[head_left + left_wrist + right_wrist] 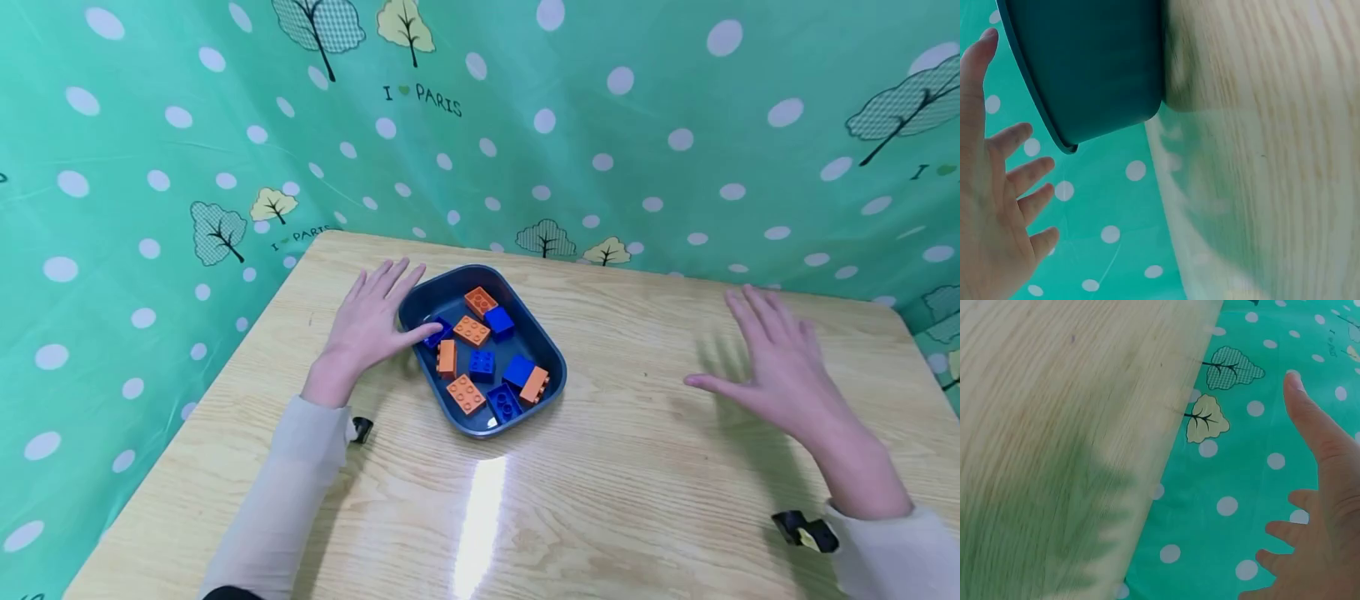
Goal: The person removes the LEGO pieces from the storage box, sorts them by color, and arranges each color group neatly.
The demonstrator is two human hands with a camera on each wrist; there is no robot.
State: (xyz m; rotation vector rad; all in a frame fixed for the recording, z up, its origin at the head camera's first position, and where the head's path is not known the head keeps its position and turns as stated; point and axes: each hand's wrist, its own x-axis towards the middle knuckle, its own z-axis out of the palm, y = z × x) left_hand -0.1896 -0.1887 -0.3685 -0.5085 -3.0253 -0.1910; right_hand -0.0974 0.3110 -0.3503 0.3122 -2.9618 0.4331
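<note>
A dark blue plastic tray (527, 343) with rounded corners holds several orange toy building bricks (472, 331) and several blue toy building bricks (482, 364), lying loose and some leaning on others. My left hand (367, 321) is at the tray's left side, fingers spread, its thumb reaching over the rim above a blue brick. From the left wrist view, the hand (991, 212) appears apart from the tray's outer wall (1091, 62). Well to the right, my right hand (787, 375) hovers over the table with fingers straight and spread, holding nothing.
A light wood-grain table (622, 475) carries the tray left of its middle. Green dotted cloth (465, 183) with printed trees hangs along the back and left edges. Glare (480, 517) shines on the tabletop in front of the tray.
</note>
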